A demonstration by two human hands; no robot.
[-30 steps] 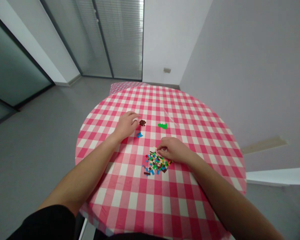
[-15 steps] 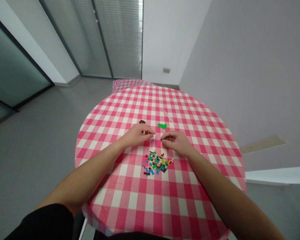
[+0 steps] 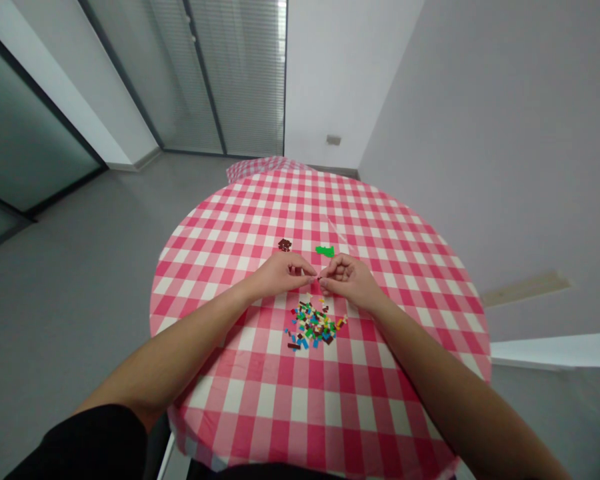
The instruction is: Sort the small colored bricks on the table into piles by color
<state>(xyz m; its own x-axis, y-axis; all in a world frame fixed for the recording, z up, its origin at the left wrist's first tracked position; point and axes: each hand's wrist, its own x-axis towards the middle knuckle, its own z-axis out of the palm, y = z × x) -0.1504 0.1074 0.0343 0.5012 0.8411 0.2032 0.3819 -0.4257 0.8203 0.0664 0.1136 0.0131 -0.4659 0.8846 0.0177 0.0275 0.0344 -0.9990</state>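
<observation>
1. Because the small plastic bricks (image 3: pixel 313 327) are light, stiff and tiny, they would slip easily and are best pinched by their edges.
2. They lie heaped on the gingham-covered bench (image 3: pixel 380 373), nearer the person than the hands; brown bricks (image 3: pixel 285 245) and green bricks (image 3: pixel 325 251) sit beyond.
3. The left hand (image 3: pixel 280 275) and right hand (image 3: pixel 347 280) meet above the bench, forearms angled inward.
4. The fingers (image 3: pixel 327 266) are pinched closed; whether they hold a piece is too small to tell.

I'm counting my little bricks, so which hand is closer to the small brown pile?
Left. The left hand is just below the small brown pile, not touching it. The right hand is farther away, down and to the pile's right.
</observation>
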